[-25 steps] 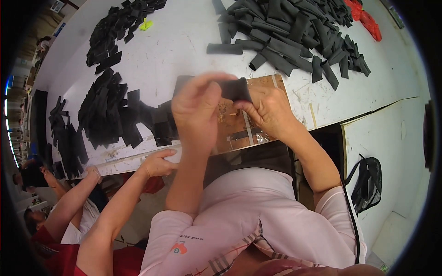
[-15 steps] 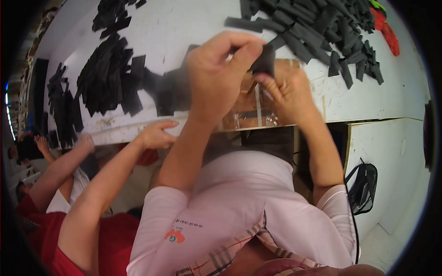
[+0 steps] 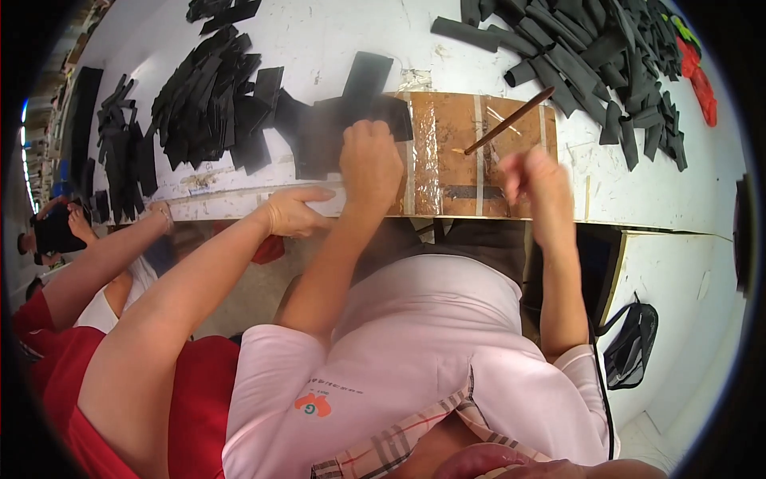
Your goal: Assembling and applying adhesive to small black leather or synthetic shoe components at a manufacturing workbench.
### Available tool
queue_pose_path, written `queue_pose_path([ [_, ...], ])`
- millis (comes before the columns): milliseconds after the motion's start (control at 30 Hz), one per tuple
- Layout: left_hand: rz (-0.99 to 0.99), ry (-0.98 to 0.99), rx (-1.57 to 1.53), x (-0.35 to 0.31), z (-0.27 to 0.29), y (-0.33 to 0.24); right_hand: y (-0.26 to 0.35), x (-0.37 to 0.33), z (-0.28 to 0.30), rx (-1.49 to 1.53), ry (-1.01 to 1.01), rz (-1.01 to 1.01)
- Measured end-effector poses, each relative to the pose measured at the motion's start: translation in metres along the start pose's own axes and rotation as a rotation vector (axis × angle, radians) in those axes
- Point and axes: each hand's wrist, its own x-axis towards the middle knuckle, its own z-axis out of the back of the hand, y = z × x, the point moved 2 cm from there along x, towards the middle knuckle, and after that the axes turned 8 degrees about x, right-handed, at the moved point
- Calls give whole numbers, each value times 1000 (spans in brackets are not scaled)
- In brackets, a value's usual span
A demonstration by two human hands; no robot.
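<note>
My left hand (image 3: 372, 169) rests with its fingers curled down on several flat black pieces (image 3: 319, 137) that lie overlapped at the left edge of a taped cardboard sheet (image 3: 451, 120). One black strip (image 3: 368, 76) sticks out beyond its knuckles. The fingertips are hidden, but they press on the black material. Over the right side of the cardboard, my right hand (image 3: 538, 188) is smeared by motion, and its finger grip is unclear. A thin brown stick with a pale tip (image 3: 508, 121) slants above the cardboard, just past the right hand.
Black strips lie in piles at left (image 3: 203, 104) and far left (image 3: 124, 152). Rolled-looking black pieces (image 3: 574, 48) are heaped at the far right, beside a red item (image 3: 699, 80). A co-worker's hand (image 3: 295, 211) is at the table edge, close to my left forearm. A black mesh bag (image 3: 632, 347) hangs at right.
Both hands were together over the cardboard with a black piece between them. My left hand has come down to the black pieces; my right hand has moved away to the right. The stick is now plainly visible.
</note>
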Motion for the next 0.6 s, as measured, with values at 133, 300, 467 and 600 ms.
queue_pose_path([
  [133,87,-130,-298,2,10,7,-31,-17,-24,-111,218,-96],
  [300,432,277,-1145,4,54,-4,-35,-19,-67,-5,212,-6],
  [467,26,385,-853,5,73,-29,-31,-10,-77,82,280,-21],
  [600,12,424,-934,4,81,-31,-26,-10,-81,386,266,-229],
])
